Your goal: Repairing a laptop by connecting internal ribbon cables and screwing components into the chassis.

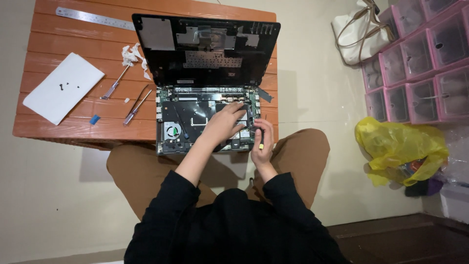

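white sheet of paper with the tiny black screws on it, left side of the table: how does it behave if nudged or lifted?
The thin white paper sheet probably flexes when lifted, so the small black screws would likely slide off. It looks light; a nudge may skate it across the slatted orange wooden table. One corner sits near the edge, so it could tip off.

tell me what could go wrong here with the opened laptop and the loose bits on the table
The left hand presses on the exposed board of the opened laptop while the right hand works a small tool at its right edge; a slip might scratch components. The laptop's front edge overhangs the low wooden table above the lap, so it could tip. The tiny black screws lie loose on white paper and could roll off or get lost.
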